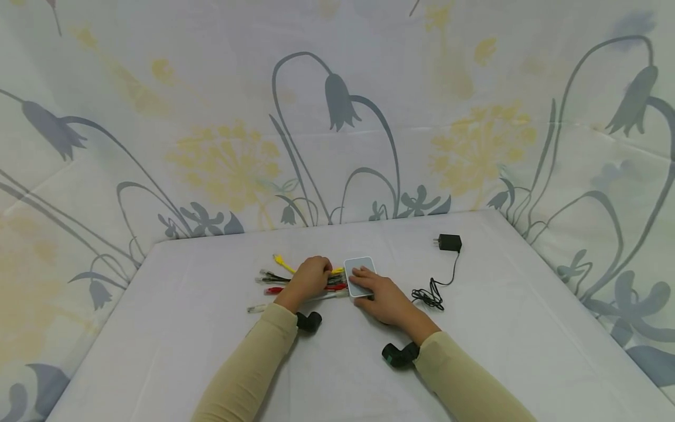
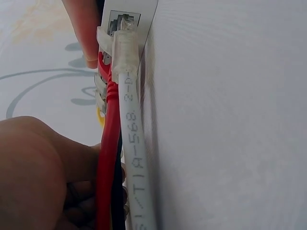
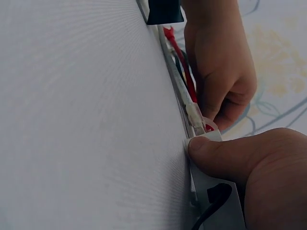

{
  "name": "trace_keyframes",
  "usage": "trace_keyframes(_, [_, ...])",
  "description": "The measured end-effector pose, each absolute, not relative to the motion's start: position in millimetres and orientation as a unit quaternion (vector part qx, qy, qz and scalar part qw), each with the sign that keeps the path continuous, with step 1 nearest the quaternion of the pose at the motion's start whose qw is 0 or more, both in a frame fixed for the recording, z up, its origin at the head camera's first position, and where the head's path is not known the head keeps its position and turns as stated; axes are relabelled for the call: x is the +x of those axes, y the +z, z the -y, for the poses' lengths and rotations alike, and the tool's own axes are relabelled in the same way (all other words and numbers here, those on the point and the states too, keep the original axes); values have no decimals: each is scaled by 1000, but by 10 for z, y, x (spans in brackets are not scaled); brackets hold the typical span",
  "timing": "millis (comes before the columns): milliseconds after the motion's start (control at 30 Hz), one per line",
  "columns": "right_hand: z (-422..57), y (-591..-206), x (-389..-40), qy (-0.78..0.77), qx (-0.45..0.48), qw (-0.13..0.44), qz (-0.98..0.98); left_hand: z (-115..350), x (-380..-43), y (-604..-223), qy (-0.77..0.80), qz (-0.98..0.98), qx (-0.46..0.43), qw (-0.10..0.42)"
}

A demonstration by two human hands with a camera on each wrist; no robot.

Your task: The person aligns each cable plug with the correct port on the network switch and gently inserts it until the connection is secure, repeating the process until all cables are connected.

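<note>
A small white network switch [image 1: 360, 263] with a grey top lies flat at the table's middle. My right hand [image 1: 387, 300] holds it, fingers over the top and thumb [image 3: 204, 152] against its near side edge. Several network cables run leftward from its port side: yellow [image 1: 285, 265], black [image 1: 273, 277], red [image 2: 109, 148] and white [image 2: 135, 148]. The white cable's clear plug [image 2: 125, 51] sits at a port; how deep is unclear. My left hand [image 1: 308, 282] pinches among the cables, thumb and fingertips behind the red one; which cable it grips is partly hidden.
A black power adapter [image 1: 450, 242] lies at the back right, its cord [image 1: 431, 298] coiled near the switch. In the right wrist view a black lead [image 3: 220, 192] enters the switch's end. Flower-printed cloth [image 1: 337, 164] hangs behind the white-covered table [image 1: 174, 328].
</note>
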State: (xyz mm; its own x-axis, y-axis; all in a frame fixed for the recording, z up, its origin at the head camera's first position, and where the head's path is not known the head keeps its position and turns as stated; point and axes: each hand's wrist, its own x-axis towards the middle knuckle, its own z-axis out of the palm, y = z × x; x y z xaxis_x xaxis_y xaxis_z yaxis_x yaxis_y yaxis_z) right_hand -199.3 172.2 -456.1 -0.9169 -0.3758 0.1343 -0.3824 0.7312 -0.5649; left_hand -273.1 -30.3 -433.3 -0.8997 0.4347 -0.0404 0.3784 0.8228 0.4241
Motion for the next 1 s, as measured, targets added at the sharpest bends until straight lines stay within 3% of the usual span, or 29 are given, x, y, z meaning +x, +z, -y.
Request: trace_keyframes(1000, [-1702, -4502, -2032, 256, 238, 4, 937, 408, -2623, -4275, 210, -956, 201, 37])
